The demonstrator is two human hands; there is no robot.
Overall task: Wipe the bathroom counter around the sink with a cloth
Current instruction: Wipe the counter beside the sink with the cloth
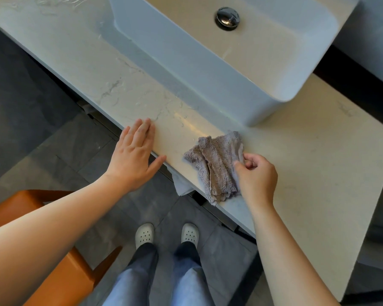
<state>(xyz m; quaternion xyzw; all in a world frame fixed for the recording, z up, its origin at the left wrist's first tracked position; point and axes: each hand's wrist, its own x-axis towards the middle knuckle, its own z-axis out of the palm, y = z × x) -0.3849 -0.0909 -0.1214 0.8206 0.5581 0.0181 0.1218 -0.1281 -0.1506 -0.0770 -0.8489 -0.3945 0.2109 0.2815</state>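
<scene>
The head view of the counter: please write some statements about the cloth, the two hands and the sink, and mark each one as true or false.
1. The right hand pinches the grey cloth. True.
2. The left hand grips a sponge. False: it rests flat on the front edge of the counter, fingers straight, holding nothing.
3. The grey cloth lies inside the sink. False: it lies on the counter in front of the sink, near the front edge.
4. The drain plug shows in the bottom of the sink. True.
</scene>
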